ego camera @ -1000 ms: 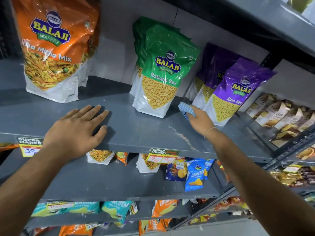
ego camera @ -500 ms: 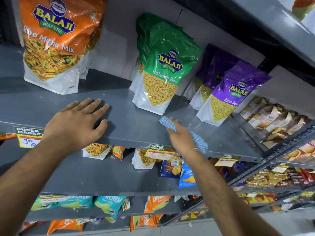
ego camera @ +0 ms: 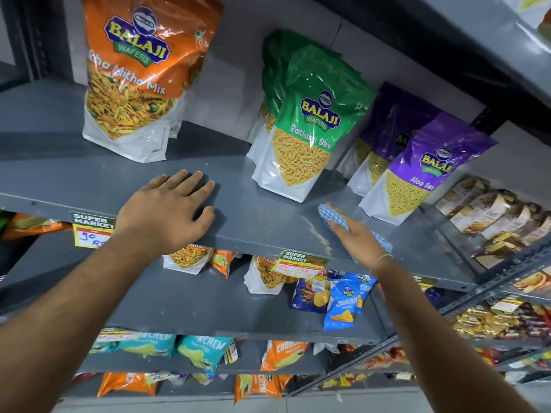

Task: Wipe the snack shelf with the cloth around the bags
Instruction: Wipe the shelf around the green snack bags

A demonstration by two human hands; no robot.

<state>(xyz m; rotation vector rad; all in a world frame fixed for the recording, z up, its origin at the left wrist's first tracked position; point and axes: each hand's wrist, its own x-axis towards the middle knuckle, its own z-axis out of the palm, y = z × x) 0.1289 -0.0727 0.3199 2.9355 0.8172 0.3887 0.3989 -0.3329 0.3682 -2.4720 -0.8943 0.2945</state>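
Observation:
The grey metal snack shelf point(ego camera: 59, 177) carries three groups of upright bags: an orange mix bag point(ego camera: 140, 79) at the left, green sev bags point(ego camera: 307, 126) in the middle, purple sev bags point(ego camera: 417, 165) at the right. My right hand point(ego camera: 360, 236) presses a blue-and-white checked cloth point(ego camera: 334, 217) flat on the shelf, in the gap in front of the green and purple bags. My left hand point(ego camera: 167, 207) lies palm down on the shelf's front edge, fingers apart, holding nothing. A pale dusty streak point(ego camera: 316, 231) runs just left of the cloth.
Price labels point(ego camera: 92, 231) hang on the shelf's front lip. Lower shelves point(ego camera: 193, 305) hold small snack packets, among them a blue chips packet point(ego camera: 343, 305). A neighbouring rack at the right holds brown boxed packs point(ego camera: 492, 210). An upper shelf point(ego camera: 477, 28) overhangs the bags.
My right hand drew the cloth from between the green and purple bags toward the shelf's front edge, then moved back inward and to the right. My left hand stayed planted on the shelf.

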